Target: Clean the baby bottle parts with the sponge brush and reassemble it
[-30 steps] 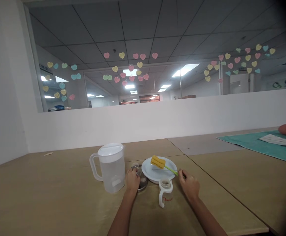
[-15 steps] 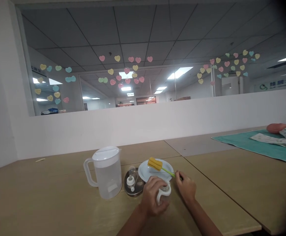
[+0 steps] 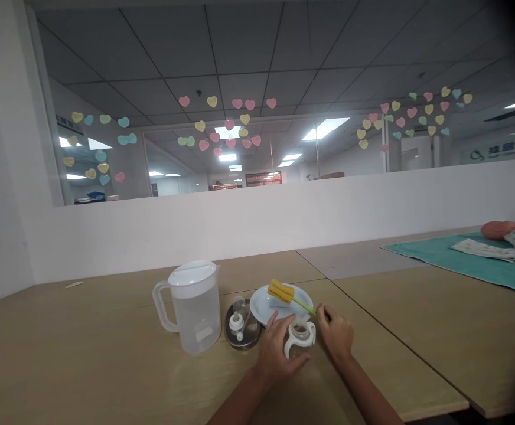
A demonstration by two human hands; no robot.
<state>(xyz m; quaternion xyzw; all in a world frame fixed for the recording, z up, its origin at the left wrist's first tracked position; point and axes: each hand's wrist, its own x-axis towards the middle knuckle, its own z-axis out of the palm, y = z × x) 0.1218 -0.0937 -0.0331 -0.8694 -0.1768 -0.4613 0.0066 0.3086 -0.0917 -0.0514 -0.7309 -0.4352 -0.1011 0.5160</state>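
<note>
My left hand (image 3: 279, 354) is closed around the side of a clear baby bottle (image 3: 300, 335) with a white two-handled ring and an uncovered mouth. Its thumb lies across the front of the bottle. My right hand (image 3: 336, 335) grips the green handle of a bottle brush (image 3: 282, 291), whose yellow sponge head is over a pale plate (image 3: 257, 307). Left of the plate, a dark metal tray (image 3: 242, 342) holds a white bottle collar with a nipple (image 3: 236, 321), a clear cap (image 3: 239, 304) and a small white-ended piece (image 3: 240, 336).
A lidded translucent pitcher (image 3: 198, 319) of water stands left of the tray. On the right lies a teal towel (image 3: 434, 257) with patterned cloth (image 3: 488, 251) and a coral-coloured item (image 3: 499, 230). A white wall (image 3: 257, 221) with a window rises behind the table.
The bottle has shifted slightly right and its open mouth shows more clearly. My left fingers have loosened and slid back along its left side. The brush stays over the plate.
</note>
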